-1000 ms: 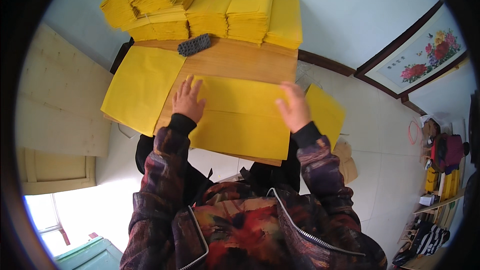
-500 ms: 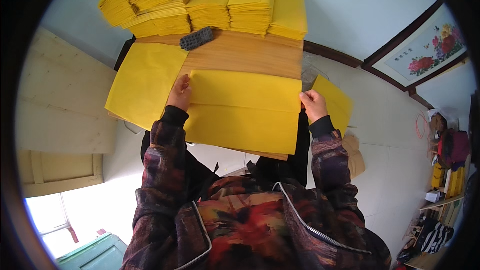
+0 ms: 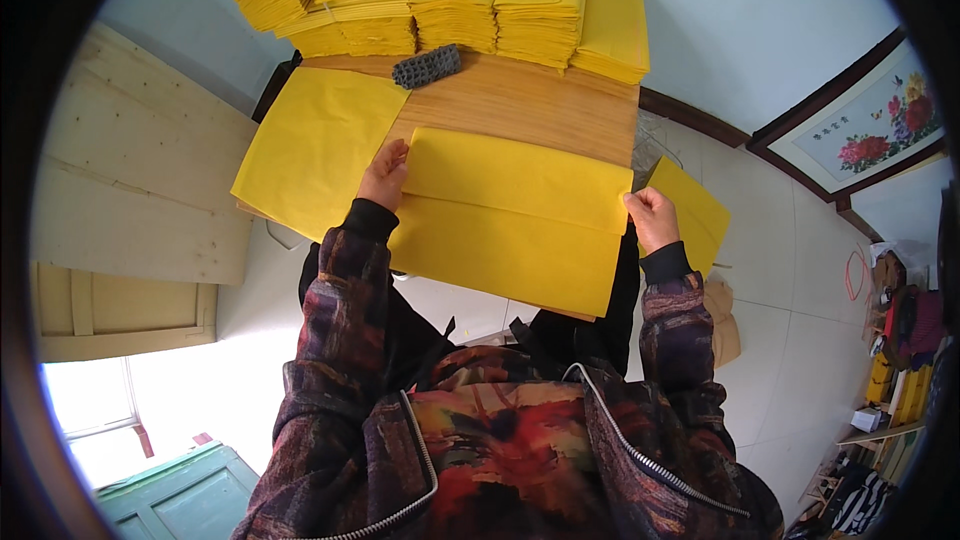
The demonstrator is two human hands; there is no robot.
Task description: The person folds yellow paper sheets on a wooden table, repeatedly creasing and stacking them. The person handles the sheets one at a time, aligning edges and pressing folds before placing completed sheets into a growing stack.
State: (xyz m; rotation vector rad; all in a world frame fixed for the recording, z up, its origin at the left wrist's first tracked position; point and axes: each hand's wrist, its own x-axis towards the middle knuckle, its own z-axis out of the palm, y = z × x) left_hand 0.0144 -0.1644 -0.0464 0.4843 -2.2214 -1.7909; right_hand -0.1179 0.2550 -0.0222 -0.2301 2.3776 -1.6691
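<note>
A large yellow paper sheet lies over the near part of the wooden table, its far part folded over toward me so a long edge crosses it. My left hand grips the sheet's left edge near the fold, fingers curled. At the right edge, my right hand pinches the corner of the folded flap between thumb and fingers. Flat yellow sheets lie just left of my left hand. Beyond the folded sheet rests a dark grey, bumpy-textured block.
Stacks of folded yellow paper line the table's far edge against the wall. More yellow paper and a brown paper-like item are low down on the right. Wooden boards stand at left; a cluttered shelf is far right.
The whole view has shifted, so table and hands appear slightly farther right. Both hands keep their places at the sheet's two edges, and the fold looks much the same.
</note>
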